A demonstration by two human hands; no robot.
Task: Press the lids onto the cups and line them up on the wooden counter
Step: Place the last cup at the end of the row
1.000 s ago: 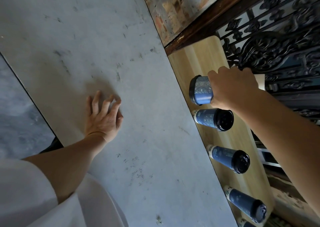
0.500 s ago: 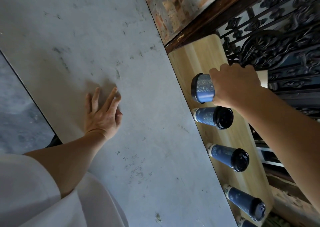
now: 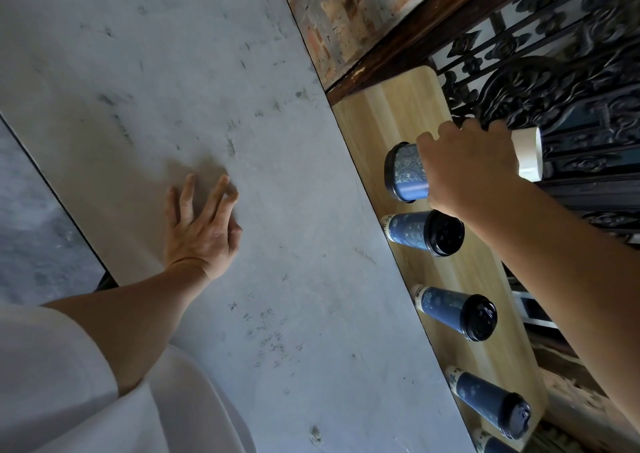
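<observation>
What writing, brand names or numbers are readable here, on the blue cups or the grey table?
No text is legible.
Blue cups: white band at the base carries dark print, too small to read.
Grey table: faint dark scribble-like marks, not readable as words.

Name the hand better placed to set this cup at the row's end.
Right. The right hand grips the blue cup over the wooden counter, beside the lidded cups; the left hand rests on the grey table.
</observation>
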